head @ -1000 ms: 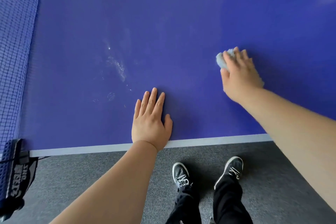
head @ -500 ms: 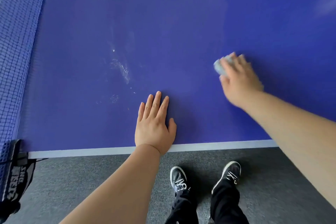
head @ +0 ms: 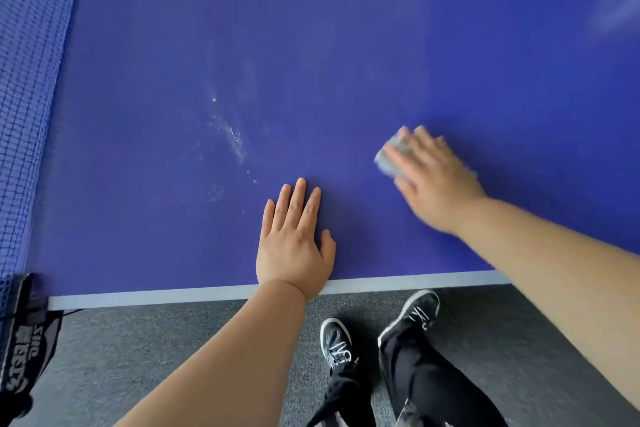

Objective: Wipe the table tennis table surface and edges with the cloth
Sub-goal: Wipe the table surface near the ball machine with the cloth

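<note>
I see my left hand (head: 294, 239) lying flat on the blue desk (head: 346, 45), fingers straight and together, its wrist over the white edge line (head: 173, 295); my right hand (head: 433, 180), blurred, reaches further in, fingers curled over the wadded grey cloth (head: 389, 158) with the thumb at its near side; the cloth sits on the desk, right of and beyond the left hand, apart from it; pale smears (head: 232, 139) lie to the left, towards the net (head: 31, 80).
</note>
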{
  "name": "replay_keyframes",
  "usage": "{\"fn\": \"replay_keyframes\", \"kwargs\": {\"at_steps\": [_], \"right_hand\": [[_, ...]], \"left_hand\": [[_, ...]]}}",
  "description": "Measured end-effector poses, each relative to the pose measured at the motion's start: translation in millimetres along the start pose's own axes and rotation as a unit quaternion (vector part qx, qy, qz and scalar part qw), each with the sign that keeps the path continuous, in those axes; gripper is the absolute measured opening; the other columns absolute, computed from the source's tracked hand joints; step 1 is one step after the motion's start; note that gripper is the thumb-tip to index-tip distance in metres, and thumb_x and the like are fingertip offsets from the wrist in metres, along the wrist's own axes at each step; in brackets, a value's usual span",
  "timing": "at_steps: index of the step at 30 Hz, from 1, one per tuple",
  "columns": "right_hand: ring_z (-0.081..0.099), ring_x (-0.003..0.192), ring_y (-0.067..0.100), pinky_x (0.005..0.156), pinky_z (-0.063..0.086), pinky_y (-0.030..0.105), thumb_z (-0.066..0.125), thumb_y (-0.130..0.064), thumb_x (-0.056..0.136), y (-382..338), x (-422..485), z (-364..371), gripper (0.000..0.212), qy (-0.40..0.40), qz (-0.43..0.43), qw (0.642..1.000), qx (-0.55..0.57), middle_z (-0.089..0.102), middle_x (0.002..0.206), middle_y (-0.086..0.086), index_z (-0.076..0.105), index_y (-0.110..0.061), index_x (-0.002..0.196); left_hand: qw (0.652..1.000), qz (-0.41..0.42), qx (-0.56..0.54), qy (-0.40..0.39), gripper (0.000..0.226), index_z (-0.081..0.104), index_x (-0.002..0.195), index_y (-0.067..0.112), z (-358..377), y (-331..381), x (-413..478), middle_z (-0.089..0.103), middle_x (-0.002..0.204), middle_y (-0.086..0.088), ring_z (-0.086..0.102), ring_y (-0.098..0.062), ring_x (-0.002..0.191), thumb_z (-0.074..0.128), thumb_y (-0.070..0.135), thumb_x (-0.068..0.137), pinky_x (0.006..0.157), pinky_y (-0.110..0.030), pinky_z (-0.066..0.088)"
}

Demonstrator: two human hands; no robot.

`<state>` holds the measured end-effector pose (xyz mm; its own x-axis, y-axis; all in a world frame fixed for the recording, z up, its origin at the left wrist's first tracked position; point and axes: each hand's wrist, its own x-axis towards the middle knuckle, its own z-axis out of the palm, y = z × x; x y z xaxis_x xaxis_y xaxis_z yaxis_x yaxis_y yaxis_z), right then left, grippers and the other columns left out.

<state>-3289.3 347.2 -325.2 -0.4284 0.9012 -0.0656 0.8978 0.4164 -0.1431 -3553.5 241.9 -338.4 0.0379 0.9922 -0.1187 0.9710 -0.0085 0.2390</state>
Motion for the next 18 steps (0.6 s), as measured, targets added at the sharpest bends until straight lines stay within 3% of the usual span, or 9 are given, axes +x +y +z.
{"fn": "replay_keyframes", "kwargs": {"at_steps": [2, 3, 4, 6, 9, 12, 13, 15, 18], "right_hand": [[0.017, 0.157, 0.038, 0.125, 0.020, 0.057, 0.046, -0.029, 0.107, 10, 23, -10, 0.057, -0.006, 0.133, 0.990, 0.047, 0.021, 0.171, 0.012, 0.031, -0.021, 0.161], [0.018, 0.156, 0.038, 0.124, 0.023, 0.058, 0.046, -0.031, 0.107, 4, 25, -11, 0.055, 0.001, 0.154, 0.986, 0.061, 0.023, 0.170, 0.011, 0.035, -0.023, 0.160], [0.023, 0.153, 0.040, 0.121, 0.028, 0.060, 0.047, -0.030, 0.105, -7, 22, -8, 0.052, 0.016, 0.131, 0.990, 0.057, 0.029, 0.167, 0.013, 0.041, -0.023, 0.156], [0.032, 0.150, 0.043, 0.118, 0.032, 0.061, 0.049, -0.031, 0.101, -42, -9, 5, 0.050, 0.026, -0.011, 0.999, 0.038, 0.037, 0.163, 0.016, 0.051, -0.022, 0.150], [0.026, 0.156, 0.031, 0.125, 0.026, 0.051, 0.051, -0.037, 0.100, -84, -79, 21, 0.054, -0.039, -0.206, 0.977, 0.049, 0.030, 0.168, 0.007, 0.048, -0.028, 0.153], [0.031, 0.154, 0.030, 0.121, 0.035, 0.051, 0.056, -0.026, 0.101, -63, -89, 20, 0.052, -0.059, -0.269, 0.960, 0.054, 0.031, 0.168, 0.007, 0.048, -0.027, 0.153], [0.037, 0.151, 0.034, 0.116, 0.041, 0.054, 0.060, -0.018, 0.099, -49, -78, 17, 0.053, -0.047, -0.238, 0.968, 0.056, 0.036, 0.165, 0.011, 0.052, -0.022, 0.151], [0.041, 0.147, 0.042, 0.109, 0.046, 0.061, 0.063, -0.008, 0.098, -11, -41, 6, 0.054, -0.017, -0.095, 0.993, 0.071, 0.039, 0.162, 0.018, 0.053, -0.015, 0.151], [0.021, 0.155, 0.033, 0.110, 0.042, 0.063, 0.045, -0.023, 0.108, 51, 19, -18, 0.054, 0.005, 0.140, 0.986, 0.087, 0.018, 0.171, 0.008, 0.030, -0.025, 0.159]], "left_hand": [[1.000, 0.001, 0.001, 0.002, 0.071, 0.028, 0.164, 0.025, 0, 1, 0, 0.015, 0.173, 0.003, 0.007, -0.020, 0.161, 0.037, 0.043, 0.096, 0.130, -0.045, 0.009], [1.000, 0.001, 0.000, 0.002, 0.070, 0.028, 0.164, 0.025, 0, 1, 1, 0.016, 0.173, 0.003, 0.007, -0.020, 0.161, 0.037, 0.042, 0.096, 0.130, -0.045, 0.009], [1.000, 0.000, 0.001, 0.001, 0.070, 0.029, 0.164, 0.025, 1, 0, 1, 0.016, 0.173, 0.003, 0.008, -0.020, 0.161, 0.037, 0.042, 0.096, 0.130, -0.045, 0.010], [1.000, -0.001, 0.000, 0.002, 0.071, 0.029, 0.163, 0.024, 2, 0, 0, 0.017, 0.173, 0.002, 0.008, -0.021, 0.161, 0.040, 0.041, 0.095, 0.130, -0.046, 0.010], [1.000, 0.005, -0.007, 0.000, 0.071, 0.031, 0.163, 0.023, -2, 1, 1, 0.018, 0.173, 0.001, 0.009, -0.022, 0.161, 0.040, 0.040, 0.095, 0.130, -0.046, 0.011], [1.000, 0.002, 0.003, -0.017, 0.071, 0.031, 0.163, 0.021, -7, 5, 0, 0.017, 0.173, 0.000, 0.010, -0.024, 0.160, 0.038, 0.040, 0.095, 0.130, -0.047, 0.010], [1.000, 0.006, 0.004, -0.017, 0.070, 0.035, 0.162, 0.019, -11, 6, 1, 0.020, 0.172, -0.002, 0.015, -0.026, 0.160, 0.038, 0.041, 0.095, 0.130, -0.047, 0.012], [1.000, 0.019, -0.011, 0.005, 0.066, 0.046, 0.156, 0.014, -18, 9, 14, 0.033, 0.167, -0.007, 0.030, -0.031, 0.153, 0.039, 0.041, 0.096, 0.128, -0.047, 0.019], [0.998, 0.022, -0.031, 0.041, 0.063, 0.049, 0.153, 0.012, -30, 15, 63, 0.044, 0.160, -0.008, 0.039, -0.034, 0.146, 0.039, 0.041, 0.098, 0.125, -0.047, 0.027]]}}
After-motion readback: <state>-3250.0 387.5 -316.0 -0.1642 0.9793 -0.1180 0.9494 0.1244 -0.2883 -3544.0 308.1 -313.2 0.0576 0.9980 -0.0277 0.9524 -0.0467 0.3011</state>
